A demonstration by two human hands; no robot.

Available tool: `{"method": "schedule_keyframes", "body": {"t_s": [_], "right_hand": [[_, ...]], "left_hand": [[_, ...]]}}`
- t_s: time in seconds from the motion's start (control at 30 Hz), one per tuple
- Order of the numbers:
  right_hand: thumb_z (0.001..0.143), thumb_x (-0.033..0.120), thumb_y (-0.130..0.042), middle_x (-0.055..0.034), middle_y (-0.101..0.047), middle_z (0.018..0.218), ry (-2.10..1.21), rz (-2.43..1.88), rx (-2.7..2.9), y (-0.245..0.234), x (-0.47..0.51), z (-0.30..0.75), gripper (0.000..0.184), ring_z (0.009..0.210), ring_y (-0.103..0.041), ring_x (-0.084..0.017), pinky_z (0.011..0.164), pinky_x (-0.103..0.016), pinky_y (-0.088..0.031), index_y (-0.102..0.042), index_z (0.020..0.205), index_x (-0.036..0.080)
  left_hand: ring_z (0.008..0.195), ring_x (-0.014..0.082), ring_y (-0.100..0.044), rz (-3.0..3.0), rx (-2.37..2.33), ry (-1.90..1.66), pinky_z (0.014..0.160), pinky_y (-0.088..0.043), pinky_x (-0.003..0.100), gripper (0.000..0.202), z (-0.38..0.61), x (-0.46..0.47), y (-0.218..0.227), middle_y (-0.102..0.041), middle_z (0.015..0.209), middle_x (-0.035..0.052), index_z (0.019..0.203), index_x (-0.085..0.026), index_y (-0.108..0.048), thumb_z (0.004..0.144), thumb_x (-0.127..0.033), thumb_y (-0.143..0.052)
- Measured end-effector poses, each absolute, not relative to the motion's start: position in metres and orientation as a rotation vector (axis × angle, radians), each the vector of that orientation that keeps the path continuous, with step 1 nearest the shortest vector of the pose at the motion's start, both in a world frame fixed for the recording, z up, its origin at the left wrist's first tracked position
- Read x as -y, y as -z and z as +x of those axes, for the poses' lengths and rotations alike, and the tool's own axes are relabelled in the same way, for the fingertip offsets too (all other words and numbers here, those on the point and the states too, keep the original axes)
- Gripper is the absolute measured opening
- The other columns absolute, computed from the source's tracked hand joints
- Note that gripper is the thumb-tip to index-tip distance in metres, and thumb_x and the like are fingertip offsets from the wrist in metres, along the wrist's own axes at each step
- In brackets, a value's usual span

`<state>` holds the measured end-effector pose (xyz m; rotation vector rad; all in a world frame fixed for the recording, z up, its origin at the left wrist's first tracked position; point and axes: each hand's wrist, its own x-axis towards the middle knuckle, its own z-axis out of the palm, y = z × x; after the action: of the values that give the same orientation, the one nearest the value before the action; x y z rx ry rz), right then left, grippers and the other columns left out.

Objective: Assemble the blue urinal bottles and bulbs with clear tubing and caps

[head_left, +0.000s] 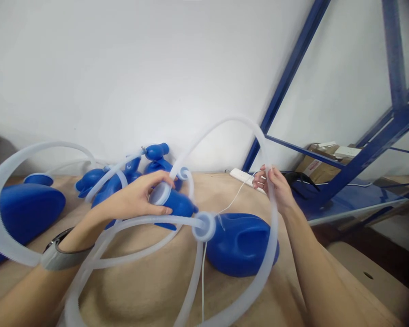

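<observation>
A grey wristband (63, 256) sits behind the left hand (136, 195) that I guide from afar, while a thin white cord (203, 277) drops into the foreground between the two grips. Below the right-hand grip, a translucent corrugated hose (272, 231) swings down in a wide loop, passing in front of a blue jug (240, 259) that lies between my hands with a pale collar (204, 226) at its mouth. My left grip is closed around a blue bottle (180, 204), just behind its pale cap (159, 194). My right hand (277, 184), well apart and slightly higher, pinches the hose between thumb and fingers. The hose arches from beside the left fingers to that pinch; whether it joins the bottle, I cannot tell. Good handling, I judge, means a firm left hold on the bottle and a light right pinch, with the curve broad, since a tight bend could kink the hose or snag the cord. Beyond the left grip, blue vessels (157, 167) lie among more tubing; beyond the right, a white power strip (241, 176), then cardboard boxes (315, 165) behind a blue rack (293, 59).
</observation>
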<state>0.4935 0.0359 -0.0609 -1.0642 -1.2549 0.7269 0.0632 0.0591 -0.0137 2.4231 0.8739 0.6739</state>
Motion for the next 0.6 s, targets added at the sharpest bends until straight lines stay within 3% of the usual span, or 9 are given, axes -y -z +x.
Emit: {"method": "schedule_keyframes", "body": {"t_s": [0.07,0.13,0.2,0.27,0.33,0.4,0.5,0.6], "right_hand": [[0.079,0.063,-0.075,-0.0059,-0.071,0.099,-0.453,-1.294,1.275,0.061,-0.037,0.502,0.051,0.089,-0.070,-0.026,0.082,-0.045,-0.059,-0.064,0.113,0.026],[0.079,0.049,-0.075,-0.0131,-0.067,0.120,-0.031,-1.502,1.330,0.056,-0.033,0.504,0.057,0.112,-0.065,-0.033,0.101,-0.057,-0.052,-0.063,0.129,0.024],[0.083,0.039,-0.071,-0.0169,-0.063,0.127,0.354,-1.548,1.448,0.044,-0.023,0.494,0.054,0.124,-0.057,-0.038,0.111,-0.065,-0.042,-0.064,0.135,0.022],[0.092,0.035,-0.063,-0.0147,-0.066,0.120,0.494,-1.454,1.637,0.031,-0.010,0.467,0.034,0.121,-0.058,-0.038,0.110,-0.062,-0.043,-0.073,0.123,0.025],[0.097,0.037,-0.063,-0.0114,-0.070,0.111,0.421,-1.340,1.789,0.022,0.004,0.428,0.022,0.112,-0.063,-0.034,0.104,-0.055,-0.049,-0.077,0.111,0.028],[0.102,0.039,-0.060,-0.0082,-0.074,0.103,0.155,-1.255,1.916,0.020,0.014,0.387,0.026,0.101,-0.068,-0.030,0.098,-0.050,-0.053,-0.075,0.120,0.029],[0.101,0.048,-0.065,-0.0061,-0.074,0.111,-0.141,-1.204,1.916,0.029,0.021,0.339,0.055,0.104,-0.070,-0.028,0.101,-0.049,-0.054,-0.054,0.153,0.034],[0.099,0.057,-0.066,-0.0080,-0.070,0.125,-0.326,-1.081,1.955,0.039,0.020,0.319,0.073,0.113,-0.067,-0.028,0.106,-0.049,-0.054,-0.040,0.163,0.033]], "left_hand": [[0.100,0.0283,-0.067,2.416,-0.952,-0.823,0.085,-0.054,0.039,0.051,0.063,-0.061,0.015,-0.071,0.119,0.0049,0.112,-0.025,-0.066,0.077,-0.059,-0.081],[0.097,0.0290,-0.068,2.403,-1.057,-0.946,0.087,-0.054,0.042,0.054,0.063,-0.062,0.017,-0.072,0.117,0.0051,0.113,-0.025,-0.065,0.078,-0.063,-0.080],[0.100,0.0309,-0.069,2.429,-1.130,-1.048,0.092,-0.055,0.044,0.057,0.063,-0.063,0.020,-0.072,0.119,0.0059,0.118,-0.024,-0.064,0.080,-0.064,-0.079],[0.113,0.0341,-0.069,2.496,-1.133,-1.143,0.098,-0.054,0.045,0.058,0.066,-0.062,0.023,-0.073,0.124,0.0075,0.123,-0.024,-0.063,0.082,-0.062,-0.079],[0.123,0.0358,-0.067,2.570,-1.109,-1.209,0.103,-0.054,0.045,0.057,0.069,-0.060,0.025,-0.072,0.129,0.0092,0.125,-0.023,-0.063,0.084,-0.059,-0.078],[0.129,0.0364,-0.065,2.657,-1.075,-1.237,0.105,-0.054,0.045,0.054,0.073,-0.054,0.025,-0.071,0.135,0.0111,0.126,-0.022,-0.062,0.087,-0.057,-0.077],[0.130,0.0352,-0.066,2.856,-0.961,-1.232,0.098,-0.058,0.042,0.046,0.078,-0.040,0.023,-0.062,0.152,0.0133,0.129,-0.023,-0.061,0.094,-0.050,-0.072],[0.124,0.0325,-0.071,3.143,-0.782,-1.149,0.083,-0.062,0.035,0.033,0.082,-0.025,0.022,-0.050,0.164,0.0144,0.134,-0.024,-0.060,0.102,-0.031,-0.060]]}}
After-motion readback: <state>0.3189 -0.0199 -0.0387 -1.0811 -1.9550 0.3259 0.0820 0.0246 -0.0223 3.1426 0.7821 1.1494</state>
